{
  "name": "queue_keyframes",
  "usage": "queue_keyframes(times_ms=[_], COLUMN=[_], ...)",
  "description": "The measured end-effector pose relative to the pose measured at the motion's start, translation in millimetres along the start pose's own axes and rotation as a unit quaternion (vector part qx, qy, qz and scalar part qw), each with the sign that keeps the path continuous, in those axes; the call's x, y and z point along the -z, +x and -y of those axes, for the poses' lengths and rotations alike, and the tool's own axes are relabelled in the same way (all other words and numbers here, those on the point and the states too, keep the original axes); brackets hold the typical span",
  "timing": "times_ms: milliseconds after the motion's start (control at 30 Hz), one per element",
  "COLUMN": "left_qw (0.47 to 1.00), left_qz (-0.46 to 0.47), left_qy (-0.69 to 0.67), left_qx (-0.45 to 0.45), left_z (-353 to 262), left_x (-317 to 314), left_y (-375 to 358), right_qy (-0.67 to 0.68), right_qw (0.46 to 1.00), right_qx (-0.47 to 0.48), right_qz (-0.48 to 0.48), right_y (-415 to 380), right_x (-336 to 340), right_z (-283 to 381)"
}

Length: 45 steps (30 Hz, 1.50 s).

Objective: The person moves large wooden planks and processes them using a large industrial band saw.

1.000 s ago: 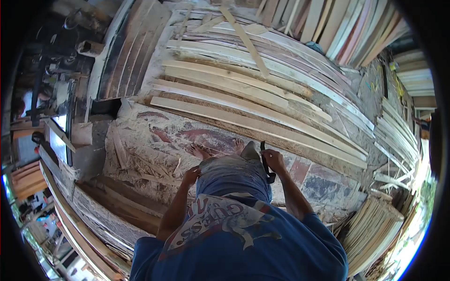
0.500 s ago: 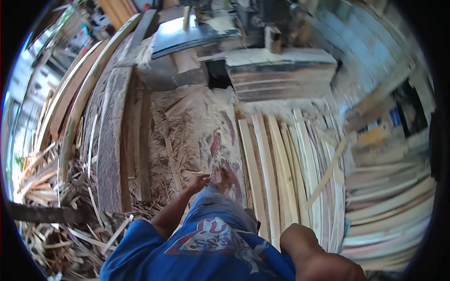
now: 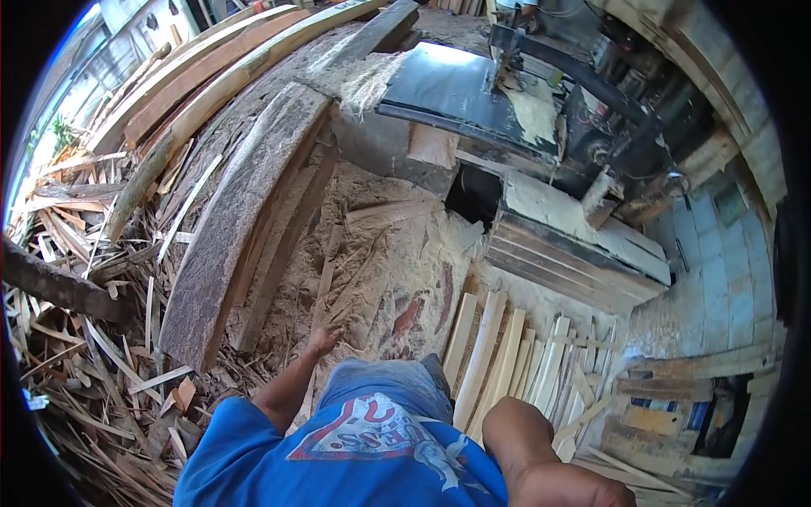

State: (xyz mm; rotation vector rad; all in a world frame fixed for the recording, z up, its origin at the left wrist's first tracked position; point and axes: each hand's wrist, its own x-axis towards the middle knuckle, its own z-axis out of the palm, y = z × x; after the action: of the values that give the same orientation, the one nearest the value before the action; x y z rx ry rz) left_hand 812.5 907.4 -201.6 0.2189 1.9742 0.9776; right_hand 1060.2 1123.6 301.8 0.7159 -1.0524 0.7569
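Note:
My left hand [image 3: 324, 340] hangs low beside my left thigh, over the sawdust-covered ground. Its fingers look loosely apart, and nothing shows in them. The thick rough-sawn timber [image 3: 245, 215] lies a little to its left. My right arm is bent at the elbow and comes back toward the camera. At the bottom edge, my right hand [image 3: 583, 490] is only partly in view, with its fingers hidden. Pale sawn strips [image 3: 479, 355] lie in a row ahead of that arm.
A machine with a dark metal table [image 3: 439, 89] stands ahead, with a sawdust-covered wooden box [image 3: 574, 253] beside it. Scrap offcuts [image 3: 101, 380] are heaped at left, crossed by a dark pole [image 3: 59, 283]. Long boards [image 3: 245, 76] lie behind. A block wall [image 3: 718, 253] rises at right.
My view has turned to the right and lifted, bringing more of the machine into sight. My left hand has moved left, away from my front. The right arm stays bent.

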Motion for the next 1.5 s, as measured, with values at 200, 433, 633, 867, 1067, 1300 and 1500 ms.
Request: queue_keyframes(times_ms=[200,433,633,867,1067,1300,1500], left_qw=[0.996,0.992,0.972,0.976,0.973,0.968,0.971], left_qz=[-0.02,-0.057,-0.106,-0.033,0.019,0.085,-0.019], left_qy=[-0.086,-0.009,-0.188,-0.208,-0.154,-0.193,-0.189], left_qx=[-0.003,0.111,0.089,-0.055,-0.169,-0.137,-0.147], left_z=[-24,-47,-200,-420,-546,-605,-581], left_x=[-28,-35,-25,-8,-21,-63,-126], left_y=[54,137,219,291,368,408,456], right_qy=[-0.079,0.107,-0.115,-0.531,-0.556,-0.527,-0.506], right_qw=[0.996,0.993,0.931,0.513,0.354,0.404,0.438], right_qx=[0.045,-0.019,-0.347,-0.606,-0.694,-0.676,-0.668], right_qz=[0.0,0.034,0.011,0.296,0.289,0.319,0.325], right_y=[-22,-27,-130,-333,-376,-423,-411], right_x=[27,97,197,343,358,344,290], right_z=[-106,-270,-497,-687,-718,-622,-490])
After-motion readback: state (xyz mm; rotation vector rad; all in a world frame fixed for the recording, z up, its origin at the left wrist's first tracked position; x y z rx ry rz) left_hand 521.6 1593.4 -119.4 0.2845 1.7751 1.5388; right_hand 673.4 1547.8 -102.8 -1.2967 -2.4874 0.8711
